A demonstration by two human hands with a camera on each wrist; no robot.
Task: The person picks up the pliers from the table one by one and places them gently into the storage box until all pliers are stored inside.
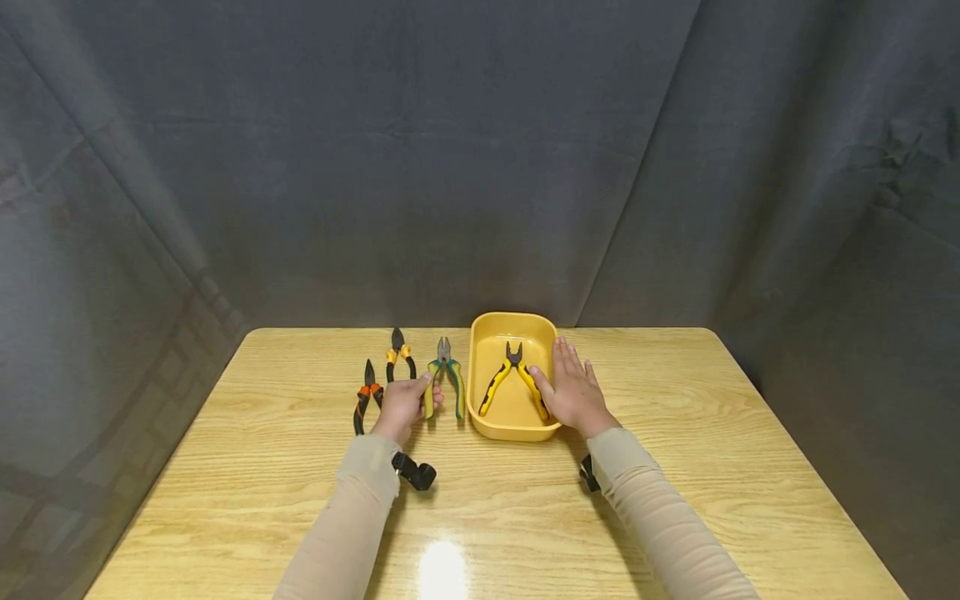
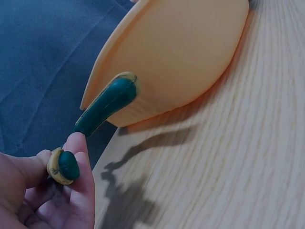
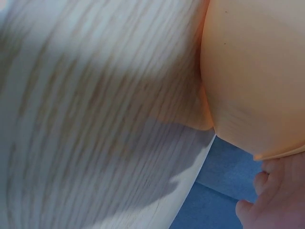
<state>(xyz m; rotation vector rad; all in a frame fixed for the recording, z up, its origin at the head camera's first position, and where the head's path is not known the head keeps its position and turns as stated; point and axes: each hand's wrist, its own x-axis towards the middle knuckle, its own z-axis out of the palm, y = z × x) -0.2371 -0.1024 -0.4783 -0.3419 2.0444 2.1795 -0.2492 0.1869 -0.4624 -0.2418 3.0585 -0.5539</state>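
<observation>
My left hand (image 1: 402, 405) pinches one handle of a pair of green-and-yellow pliers (image 1: 457, 385), the jaws pointing away from me. In the left wrist view, the thumb and fingers close round one handle end, while the other handle (image 2: 108, 106) is free, above its shadow and beside the tray wall. The yellow tray (image 1: 517, 433) stands just to the right. Inside it lies a pair of yellow-and-black pliers (image 1: 495, 388) with spread handles. My right hand (image 1: 576, 395) rests along the tray's right side, fingers extended, thumb over the rim. The right wrist view shows its fingers (image 3: 274, 200) by the rim.
Left of my left hand lie orange-and-black pliers (image 1: 367, 393), partly covered by the hand. Black pliers with yellow collars (image 1: 401, 357) lie just beyond it. The wooden table (image 1: 510, 517) ends at a grey curtain (image 1: 375, 167) behind.
</observation>
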